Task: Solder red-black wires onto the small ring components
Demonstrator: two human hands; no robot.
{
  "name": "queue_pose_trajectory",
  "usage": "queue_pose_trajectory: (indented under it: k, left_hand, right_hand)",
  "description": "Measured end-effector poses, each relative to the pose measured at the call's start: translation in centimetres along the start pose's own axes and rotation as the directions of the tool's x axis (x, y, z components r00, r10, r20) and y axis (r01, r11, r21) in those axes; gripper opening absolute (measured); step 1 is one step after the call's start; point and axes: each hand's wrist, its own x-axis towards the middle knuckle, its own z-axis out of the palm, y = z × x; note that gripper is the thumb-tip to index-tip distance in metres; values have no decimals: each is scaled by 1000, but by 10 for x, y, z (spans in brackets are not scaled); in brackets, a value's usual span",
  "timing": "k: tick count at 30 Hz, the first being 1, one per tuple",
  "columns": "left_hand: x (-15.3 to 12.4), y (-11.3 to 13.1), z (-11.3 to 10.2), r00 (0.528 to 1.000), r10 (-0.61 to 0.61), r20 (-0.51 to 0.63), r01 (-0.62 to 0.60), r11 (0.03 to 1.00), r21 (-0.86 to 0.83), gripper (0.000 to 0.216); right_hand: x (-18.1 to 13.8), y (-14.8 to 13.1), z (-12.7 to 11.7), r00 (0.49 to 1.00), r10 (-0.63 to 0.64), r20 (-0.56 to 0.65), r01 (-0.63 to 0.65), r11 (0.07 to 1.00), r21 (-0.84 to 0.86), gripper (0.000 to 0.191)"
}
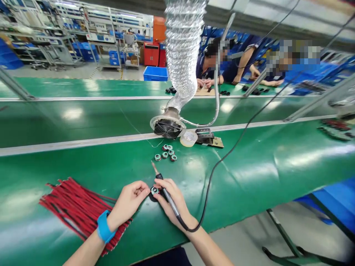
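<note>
My right hand [173, 199] is closed around a soldering iron [169, 199], whose copper tip points up and away over the bench. Its thumb reaches to a small round circuit board [154, 190] on a black base. From the other side my left hand [133, 199], a blue band on its wrist, pinches at the edge of this board; what lies between its fingertips is too small to make out. Beside and under my left forearm lies a bundle of red and black wires [80, 210]. Several similar small round boards [165, 154] sit farther back.
A fan [168, 128] on a silver duct [184, 48] hangs low over the bench. Near it are a tape roll [189, 138] and a black stand [205, 137]. The iron's black cable [213, 170] arcs up rightward. Other people work across the green bench [249, 177].
</note>
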Motion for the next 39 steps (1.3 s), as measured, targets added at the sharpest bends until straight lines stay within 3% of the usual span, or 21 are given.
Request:
queue_pose_trajectory:
  k: [12,23,29,33,39]
  left_hand:
    - [2,-2,0,999,-13,34,13,1000,-21,33]
    - [-1,-5,4,1000,-11,-23,11,1000,24,30]
    - [-2,-2,4,1000,-21,-14,22,1000,16,30]
    - [-2,-1,5,999,-32,-19,33,999,14,29]
    - [-2,4,4,1000,-25,-14,25,1000,10,28]
  right_hand:
    - [-2,4,-1,1000,-8,8,8,1000,28,43]
    - [-3,2,0,999,-45,-8,45,998,-32,47]
    - [-6,-8,-7,974,-160,-161,145,984,-99,35]
    - [-20,-10,-14,942,-152,-299,110,982,-153,22]
    - [-26,-8,-17,943,-140,-304,90,981,-171,26]
